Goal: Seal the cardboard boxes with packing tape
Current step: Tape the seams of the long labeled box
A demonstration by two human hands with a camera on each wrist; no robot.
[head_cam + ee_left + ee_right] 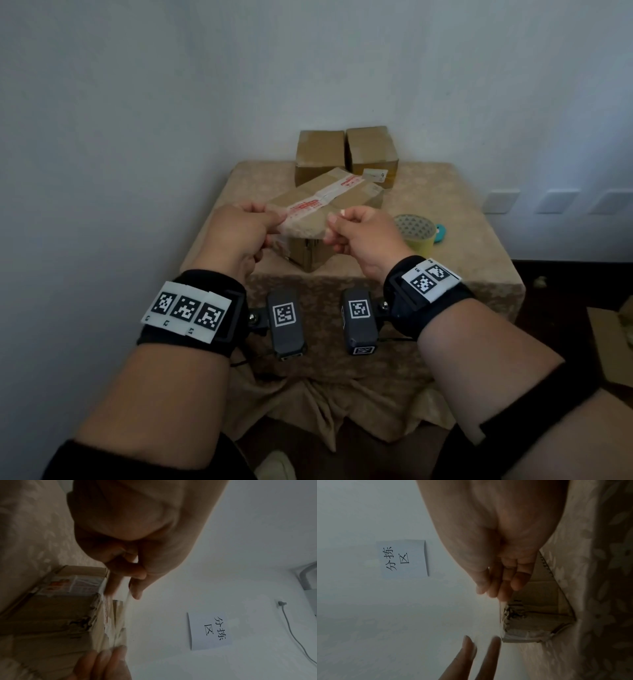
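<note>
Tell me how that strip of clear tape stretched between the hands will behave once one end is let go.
The tape strip looks thin and see-through, so it would probably go floppy and curl. Held taut by the left hand and right hand, it likely sticks fast to the box on contact.

My left hand pinches a clear strip of tape stretched beside the cardboard box — my other hand's fingers hold its far end. On the wall, a paper sign.

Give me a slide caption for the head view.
Both hands, left and right, stretch clear tape above a cardboard box.
</note>
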